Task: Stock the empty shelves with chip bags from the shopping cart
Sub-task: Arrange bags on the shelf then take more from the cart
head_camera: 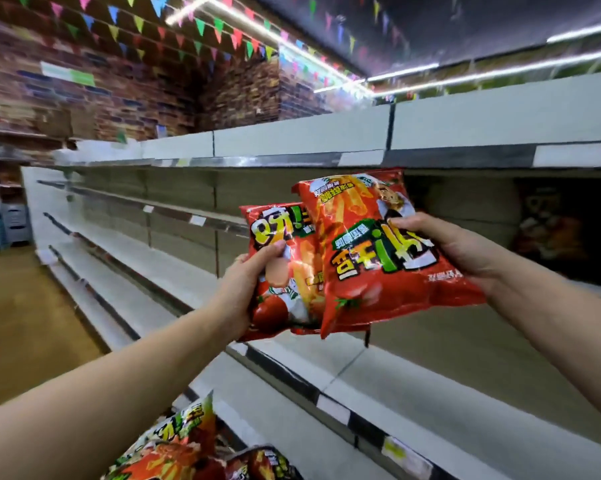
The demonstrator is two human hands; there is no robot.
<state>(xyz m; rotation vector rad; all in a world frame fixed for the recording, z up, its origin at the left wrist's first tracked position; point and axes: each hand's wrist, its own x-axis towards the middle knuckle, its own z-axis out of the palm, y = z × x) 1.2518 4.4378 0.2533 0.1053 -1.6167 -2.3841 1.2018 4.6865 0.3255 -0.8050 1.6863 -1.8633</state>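
Two red chip bags are held before the bare shelf (448,344): the left hand (243,289) is closed on the rear bag (281,299), the right hand (465,247) on the front bag (371,258). Bags are best set upright, labels outward, pushed fully back. More bags (174,448) lie below.

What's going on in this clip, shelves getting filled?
A person holds two red chip bags up in front of bare store shelves, one in the left hand and one in the right hand, the right bag overlapping the left bag. More bags wait below. Neither held bag is on a shelf yet.
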